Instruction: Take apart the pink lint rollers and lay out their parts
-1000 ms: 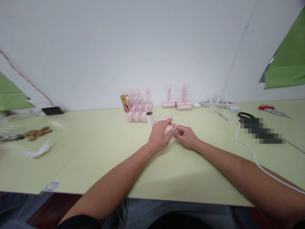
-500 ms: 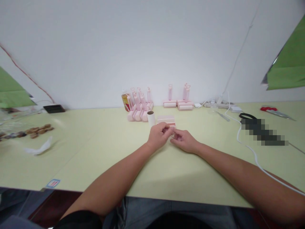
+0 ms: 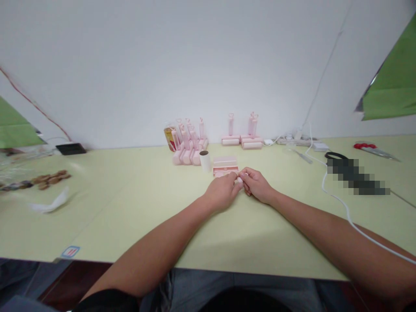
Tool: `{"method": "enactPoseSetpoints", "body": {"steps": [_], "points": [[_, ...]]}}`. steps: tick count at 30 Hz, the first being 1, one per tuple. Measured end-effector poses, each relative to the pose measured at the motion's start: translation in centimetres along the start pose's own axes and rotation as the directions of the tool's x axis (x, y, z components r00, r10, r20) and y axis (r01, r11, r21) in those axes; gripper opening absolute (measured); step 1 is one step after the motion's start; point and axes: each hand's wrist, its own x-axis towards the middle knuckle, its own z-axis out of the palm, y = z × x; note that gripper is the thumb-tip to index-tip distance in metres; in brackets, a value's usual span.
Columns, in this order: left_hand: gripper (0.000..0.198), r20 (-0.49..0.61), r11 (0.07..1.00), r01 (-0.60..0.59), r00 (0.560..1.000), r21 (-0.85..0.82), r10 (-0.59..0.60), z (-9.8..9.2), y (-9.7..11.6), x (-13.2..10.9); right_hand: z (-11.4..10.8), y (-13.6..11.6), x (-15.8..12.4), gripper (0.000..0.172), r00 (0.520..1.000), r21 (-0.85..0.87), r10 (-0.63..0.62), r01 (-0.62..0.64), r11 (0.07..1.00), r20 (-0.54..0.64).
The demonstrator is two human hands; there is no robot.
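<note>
My left hand [image 3: 221, 192] and my right hand [image 3: 257, 186] meet above the table, fingers pinched together. Between their fingertips is a small pale pink piece [image 3: 240, 179], mostly covered, so its kind is unclear. Just behind the hands lies an opened pink lint roller case [image 3: 225, 161], its clear lid raised at the back and its front partly hidden by my left fingers. A white paper roll with a brown core [image 3: 205, 161] stands upright left of the case.
Several pink lint rollers with upright handles [image 3: 186, 147] stand behind the roll, near a yellow bottle [image 3: 169, 138]. More pink lint rollers [image 3: 251, 143] are by the wall. At right are a white cable [image 3: 344, 208], a power strip [image 3: 297, 141] and red-handled scissors [image 3: 373, 149].
Both hands have shifted slightly right, uncovering more of the opened case. My right hand has turned, its fingers now more curled around the small piece. The view has moved a little.
</note>
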Motion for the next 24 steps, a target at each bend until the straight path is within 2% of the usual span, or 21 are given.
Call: {"method": "enactPoseSetpoints", "body": {"steps": [5, 10, 17, 24], "points": [[0.044, 0.068, 0.998, 0.054, 0.996, -0.031, -0.052, 1.0, -0.3, -0.1, -0.1, 0.2, 0.0, 0.03, 0.999, 0.023, 0.028, -0.029, 0.999, 0.021], [0.047, 0.078, 0.998, 0.047, 0.996, -0.047, -0.043, 1.3, -0.7, -0.1, -0.2, 0.1, 0.0, 0.031, 0.999, -0.029, 0.01, -0.009, 1.0, 0.034], [0.041, -0.036, 0.998, -0.058, 0.998, -0.018, 0.057, 1.5, -0.4, 0.1, 0.5, -0.5, -0.5, 0.034, 0.999, -0.106, -0.031, 0.027, 0.994, -0.039], [0.038, -0.054, 0.999, -0.032, 0.998, 0.024, 0.033, 2.1, 0.0, 0.1, 1.2, -0.7, -0.8, 0.032, 0.994, -0.066, -0.015, 0.007, 0.998, -0.112]]}}
